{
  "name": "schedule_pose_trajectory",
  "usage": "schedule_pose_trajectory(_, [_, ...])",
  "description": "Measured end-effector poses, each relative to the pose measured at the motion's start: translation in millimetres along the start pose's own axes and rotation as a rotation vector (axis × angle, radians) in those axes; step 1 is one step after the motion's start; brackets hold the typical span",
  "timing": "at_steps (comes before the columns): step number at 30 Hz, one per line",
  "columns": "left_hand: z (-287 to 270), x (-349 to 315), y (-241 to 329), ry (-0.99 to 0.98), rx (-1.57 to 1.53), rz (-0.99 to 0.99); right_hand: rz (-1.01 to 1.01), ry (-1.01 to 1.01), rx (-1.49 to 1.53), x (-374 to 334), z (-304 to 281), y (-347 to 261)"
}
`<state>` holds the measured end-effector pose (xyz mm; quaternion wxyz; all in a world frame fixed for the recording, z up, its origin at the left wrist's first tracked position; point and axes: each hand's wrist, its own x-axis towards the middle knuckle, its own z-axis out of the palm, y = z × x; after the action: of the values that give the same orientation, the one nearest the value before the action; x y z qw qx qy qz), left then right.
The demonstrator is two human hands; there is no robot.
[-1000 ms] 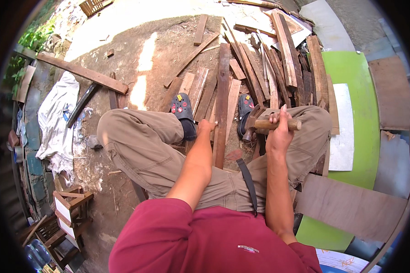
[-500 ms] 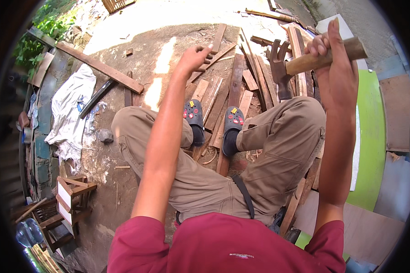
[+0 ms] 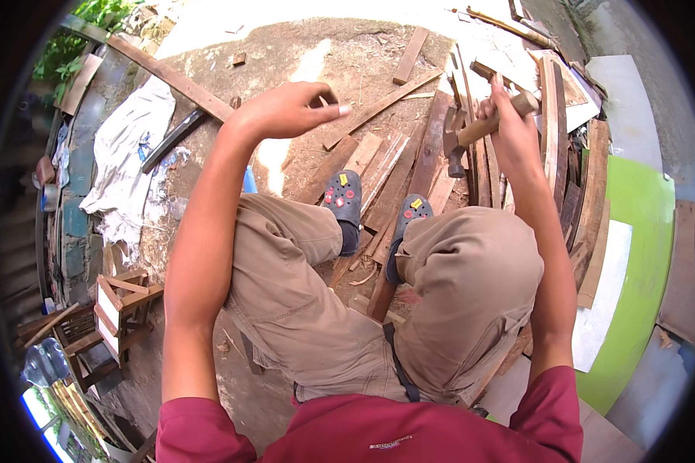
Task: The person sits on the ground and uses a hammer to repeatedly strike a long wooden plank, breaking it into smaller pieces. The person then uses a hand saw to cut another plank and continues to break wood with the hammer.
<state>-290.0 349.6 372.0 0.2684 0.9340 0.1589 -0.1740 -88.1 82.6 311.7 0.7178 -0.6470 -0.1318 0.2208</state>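
My right hand (image 3: 510, 131) grips the wooden handle of a claw hammer (image 3: 483, 130) above my raised right knee. The hammer's dark metal head points left and hangs over the scattered boards. My left hand (image 3: 297, 109) is in the air over the ground ahead of my left knee, its fingers bent and apart, touching nothing that I can make out. A pale spot shows at one fingertip, too blurred to name. Between and beyond my feet lie several wooden planks (image 3: 428, 154), with a narrow strip of wood (image 3: 382, 108) just right of my left hand.
At the left, a white cloth (image 3: 127, 147) lies by a long board (image 3: 170, 81) and a dark bar (image 3: 174, 140). A small wooden frame (image 3: 120, 316) stands nearer, beside a clear plastic bottle (image 3: 45, 361). Upright-looking boards (image 3: 591, 201) and a green panel (image 3: 629, 270) are at the right.
The hammer and right hand have moved left and away from me. My left arm has swung left, its hand now slightly lower in view. My view has shifted, and my right knee is bent differently.
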Motion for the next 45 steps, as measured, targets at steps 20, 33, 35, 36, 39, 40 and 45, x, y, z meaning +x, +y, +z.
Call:
schedule_pose_trajectory(20, [222, -49, -211, 0.996, -0.656, -0.800, 0.021, -0.418, -0.331, 25, 49, 170])
schedule_pose_trajectory(33, [246, 85, -140, 0.673, -1.022, -0.554, 0.176, -0.285, 0.086, 17, 14, 201])
schedule_pose_trajectory(35, [205, 125, -107, 0.394, -0.977, -0.300, 0.166, -0.186, 0.006, 18, 2, 197])
schedule_pose_trajectory(36, [196, 145, -92, 0.218, -0.912, -0.121, 0.178, -0.077, -0.066, 16, 2, 189])
schedule_pose_trajectory(39, [187, 196, -24, 0.113, -0.428, 0.456, 0.208, 0.175, -0.196, 8, -5, 169])
schedule_pose_trajectory(40, [195, 212, -5, -0.034, -0.426, 0.541, 0.201, 0.214, -0.196, 8, -11, 162])
schedule_pose_trajectory(45, [246, 240, 102, -0.365, -0.592, 0.463, 0.304, 0.352, 0.117, -8, -65, 158])
